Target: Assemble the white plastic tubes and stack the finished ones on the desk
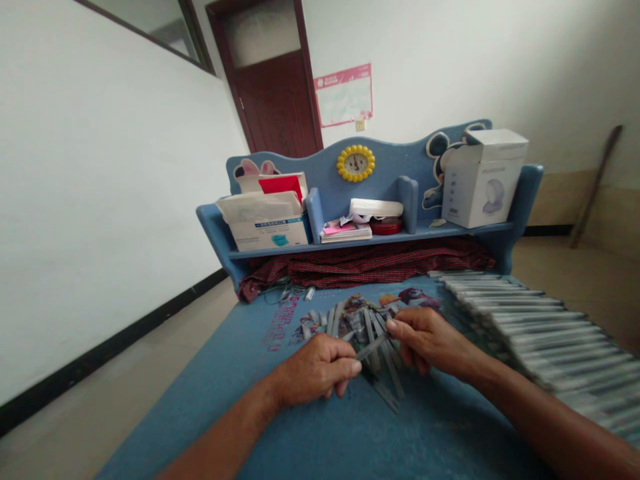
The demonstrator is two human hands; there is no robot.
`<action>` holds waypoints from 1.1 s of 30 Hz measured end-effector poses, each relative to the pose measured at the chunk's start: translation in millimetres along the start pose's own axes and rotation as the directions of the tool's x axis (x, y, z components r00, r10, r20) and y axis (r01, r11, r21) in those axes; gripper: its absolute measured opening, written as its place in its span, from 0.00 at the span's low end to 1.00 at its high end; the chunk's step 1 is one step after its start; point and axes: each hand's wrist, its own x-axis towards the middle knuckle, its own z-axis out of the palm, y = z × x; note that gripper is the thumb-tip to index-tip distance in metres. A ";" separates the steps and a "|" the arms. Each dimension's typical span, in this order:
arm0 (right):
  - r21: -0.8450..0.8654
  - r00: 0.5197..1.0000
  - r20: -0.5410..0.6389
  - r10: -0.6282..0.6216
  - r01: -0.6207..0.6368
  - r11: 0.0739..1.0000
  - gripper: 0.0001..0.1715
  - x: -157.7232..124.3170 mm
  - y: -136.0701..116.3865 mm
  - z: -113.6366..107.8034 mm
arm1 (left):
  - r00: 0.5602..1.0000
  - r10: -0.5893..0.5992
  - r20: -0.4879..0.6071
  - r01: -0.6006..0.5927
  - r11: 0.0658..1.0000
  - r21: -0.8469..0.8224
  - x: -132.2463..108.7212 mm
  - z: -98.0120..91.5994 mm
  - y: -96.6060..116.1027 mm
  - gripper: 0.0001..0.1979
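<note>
Between my two hands a thin grey strip (373, 347) stretches at a slant above the blue desk (225, 407). My left hand (323, 365) is closed, pinching the strip's lower left end between thumb and fingers. The upper right end is at the fingertips of my right hand (425, 337), which is closed on it too. Beneath and behind them several loose grey strips (395, 377) lie crossed in a pile on the desk's printed cartoon picture. What the strips are made of is too unclear to tell.
Rows of long grey-white rods or bundles (530, 320) cover the desk's right side. A red checked cloth (350, 265) lies under the shelf (320, 248). The shelf holds an open carton (273, 223), papers (345, 232), a red tin (387, 228) and a white box (480, 187).
</note>
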 end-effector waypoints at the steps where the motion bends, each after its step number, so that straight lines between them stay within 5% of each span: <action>1: -0.021 1.000 -0.012 0.006 -0.006 1.000 0.21 0.0 0.1 0.9 | 1.000 -0.001 0.003 0.001 1.000 0.005 0.0 0.0 0.2 0.15; 7: 0.113 0.999 0.051 -0.001 -0.005 0.994 0.19 -1.9 -3.1 1.2 | 1.000 -0.021 -0.005 0.021 1.000 -0.009 -0.5 1.1 0.8 0.14; 12: 0.003 1.000 -0.010 0.016 -0.016 1.000 0.22 -1.8 -2.3 1.9 | 1.000 -0.003 0.003 0.003 1.000 0.002 -0.8 1.1 0.5 0.14; 27: 0.149 0.998 0.058 -0.008 -0.001 0.989 0.18 -1.9 -2.1 1.7 | 1.000 -0.006 0.001 0.006 1.000 -0.006 -0.1 0.4 -1.5 0.13; 33: 0.040 0.999 0.016 0.041 -0.041 0.998 0.20 -0.7 0.0 3.3 | 1.000 0.002 -0.003 -0.002 1.000 -0.010 0.1 0.3 -0.3 0.14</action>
